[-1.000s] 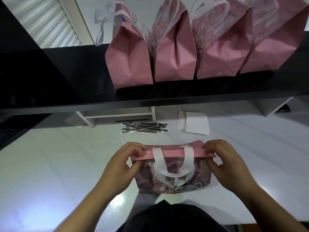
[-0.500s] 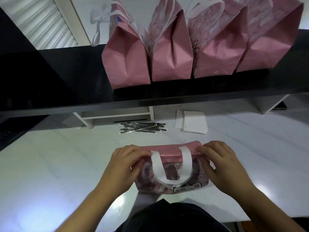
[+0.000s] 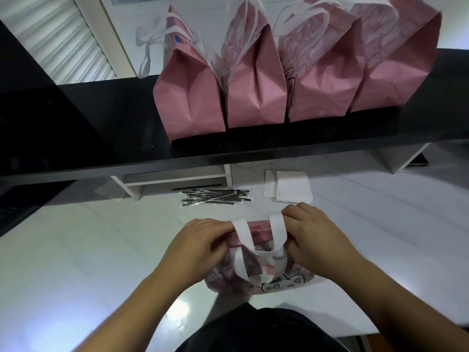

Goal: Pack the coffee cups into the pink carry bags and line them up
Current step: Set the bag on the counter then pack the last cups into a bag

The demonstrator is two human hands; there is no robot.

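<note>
A pink carry bag (image 3: 256, 283) with white handles and a cartoon print lies on the white counter (image 3: 76, 262) just in front of me. My left hand (image 3: 200, 242) pinches the left end of its pink top edge. On the other side my right hand (image 3: 314, 237) grips the right end, beside the white handle. Several more pink carry bags (image 3: 253, 97) stand upright in a row on the black shelf (image 3: 101, 138) behind. No coffee cup is visible.
A bundle of wrapped straws (image 3: 215, 198) lies on the counter under the shelf. White napkins (image 3: 289, 186) lie to their right. White shelf supports (image 3: 175, 179) stand below the black shelf. A dark garment (image 3: 253, 331) fills the bottom edge.
Both hands have moved closer together, squeezing the bag's top edge narrower. The white handles have bunched up and the bag looks shorter from side to side.
</note>
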